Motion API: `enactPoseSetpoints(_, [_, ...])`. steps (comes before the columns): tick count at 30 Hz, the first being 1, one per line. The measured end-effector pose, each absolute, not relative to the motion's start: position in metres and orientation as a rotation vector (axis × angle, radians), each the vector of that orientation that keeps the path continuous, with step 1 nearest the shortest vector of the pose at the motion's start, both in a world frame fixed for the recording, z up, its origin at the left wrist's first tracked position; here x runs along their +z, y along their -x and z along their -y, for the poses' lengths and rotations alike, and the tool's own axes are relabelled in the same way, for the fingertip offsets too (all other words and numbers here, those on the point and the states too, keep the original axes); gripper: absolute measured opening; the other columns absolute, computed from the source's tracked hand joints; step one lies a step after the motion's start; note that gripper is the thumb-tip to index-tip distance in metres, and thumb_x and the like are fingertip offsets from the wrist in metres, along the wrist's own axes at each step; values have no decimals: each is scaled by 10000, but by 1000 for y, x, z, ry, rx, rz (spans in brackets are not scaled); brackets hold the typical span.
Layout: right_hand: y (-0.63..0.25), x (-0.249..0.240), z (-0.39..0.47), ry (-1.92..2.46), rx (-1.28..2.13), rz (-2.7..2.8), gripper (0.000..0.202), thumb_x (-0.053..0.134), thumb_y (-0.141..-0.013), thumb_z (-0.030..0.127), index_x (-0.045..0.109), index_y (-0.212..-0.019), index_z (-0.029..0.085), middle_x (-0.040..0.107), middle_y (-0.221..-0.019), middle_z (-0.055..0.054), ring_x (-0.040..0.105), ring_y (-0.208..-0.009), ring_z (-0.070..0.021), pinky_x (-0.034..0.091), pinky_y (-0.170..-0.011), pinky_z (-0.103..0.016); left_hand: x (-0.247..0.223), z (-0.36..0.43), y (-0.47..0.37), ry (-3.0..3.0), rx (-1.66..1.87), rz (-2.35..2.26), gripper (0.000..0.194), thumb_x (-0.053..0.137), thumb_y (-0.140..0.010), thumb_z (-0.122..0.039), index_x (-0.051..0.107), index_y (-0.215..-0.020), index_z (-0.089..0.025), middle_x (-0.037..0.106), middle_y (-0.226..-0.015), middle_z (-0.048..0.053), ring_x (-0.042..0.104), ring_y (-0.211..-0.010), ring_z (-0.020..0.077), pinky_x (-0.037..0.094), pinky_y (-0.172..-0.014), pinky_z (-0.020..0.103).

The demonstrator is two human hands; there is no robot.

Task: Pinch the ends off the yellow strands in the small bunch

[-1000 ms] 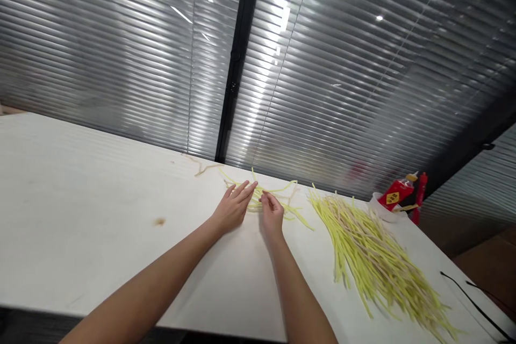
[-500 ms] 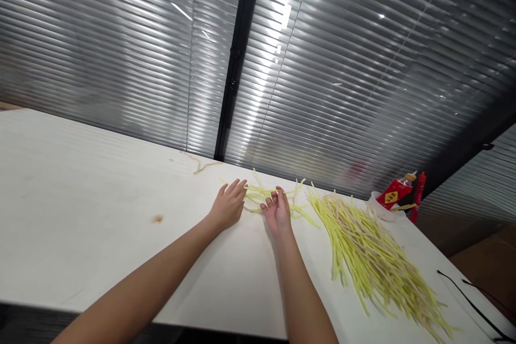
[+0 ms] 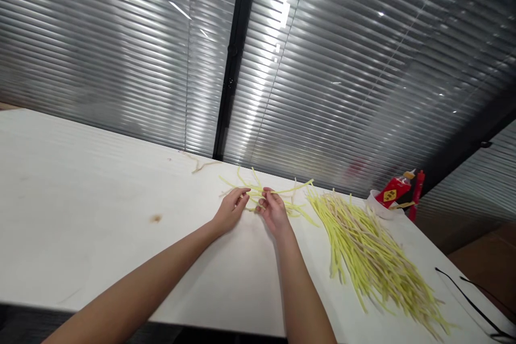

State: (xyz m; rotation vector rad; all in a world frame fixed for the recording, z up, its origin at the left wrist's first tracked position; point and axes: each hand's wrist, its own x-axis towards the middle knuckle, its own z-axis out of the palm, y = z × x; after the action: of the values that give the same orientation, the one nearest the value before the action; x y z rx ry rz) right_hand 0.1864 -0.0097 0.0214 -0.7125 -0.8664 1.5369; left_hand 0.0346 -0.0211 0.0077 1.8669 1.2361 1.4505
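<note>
Thin yellow and beige strips lie crossed over each other on the white table, between and beyond my hands. My left hand is at their left side, thumb and fingers pinched on a yellow strip. Just to the right, my right hand pinches a yellow strip between thumb and forefinger, its other fingers curled; the strip's end sticks out to the right. A large pile of yellow and beige strips spreads over the table to the right of both hands.
The white table has a brown stain left of my hands. A beige strip lies near the back edge. At the right are a white bowl, a red bottle and black-framed glasses. Blinds stand behind.
My left hand's spread fingers have closed into a pinch. My right hand has moved slightly left, and a yellow strip now extends from it to the right.
</note>
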Motion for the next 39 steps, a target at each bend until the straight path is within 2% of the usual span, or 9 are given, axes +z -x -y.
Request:
enactPoseSetpoints(4, [-182,15,12,806,1562,1089,284,730,-658,378,668,-869,198,597,-762,2,486,-556,-75,420,-505,-207,6,20,-43,-1427,1466,-1041,338,511,-821,-466,610,-939,-166,612,-833,34,548,-614,124,443,-597,259])
enactPoseSetpoints(7, [-180,12,13,821,1531,1239,272,707,-678,387,681,-866,193,620,-753,-10,513,-578,-87,428,-507,-199,2,18,-43,-1267,1482,-990,307,577,-780,-463,612,-790,-158,568,-641,-8,523,-570,111,401,-554,226])
enactPoseSetpoints(9, [-180,11,14,809,1539,1298,283,695,-689,389,677,-898,198,648,-805,-25,552,-631,-106,451,-537,-209,-1,16,-42,-1197,1490,-955,304,593,-772,-455,611,-756,-152,552,-593,-16,508,-546,103,390,-541,220])
enactPoseSetpoints(12, [-180,10,14,773,1589,1275,324,703,-686,385,653,-958,215,670,-921,-36,596,-696,-122,482,-594,-235,-3,15,-41,-1076,1491,-897,307,616,-756,-452,606,-758,-145,562,-610,-15,506,-537,95,402,-541,223])
enactPoseSetpoints(15, [-180,11,13,761,1664,1224,323,723,-672,374,652,-940,209,675,-952,-41,615,-700,-123,490,-622,-251,-2,15,-41,-970,1463,-841,305,651,-731,-442,594,-765,-144,568,-625,-16,530,-560,98,426,-562,229])
enactPoseSetpoints(25, [-178,16,16,715,1681,1188,270,773,-620,312,685,-842,185,700,-781,-13,618,-633,-111,497,-706,-275,6,18,-44,-865,1386,-754,324,699,-690,-424,579,-800,-145,560,-588,-29,527,-514,89,428,-523,217])
enactPoseSetpoints(29, [-176,15,16,722,1675,1156,265,804,-583,296,695,-795,181,701,-745,-9,631,-675,-123,496,-735,-275,8,20,-44,-851,1375,-760,321,719,-672,-409,590,-787,-139,580,-624,-14,540,-556,91,429,-557,214])
enactPoseSetpoints(39, [-176,12,12,794,1629,1077,225,799,-573,296,673,-718,179,684,-667,0,586,-588,-101,467,-655,-243,3,18,-43,-886,1419,-767,249,712,-686,-352,617,-771,-139,593,-687,-4,529,-618,95,408,-596,216])
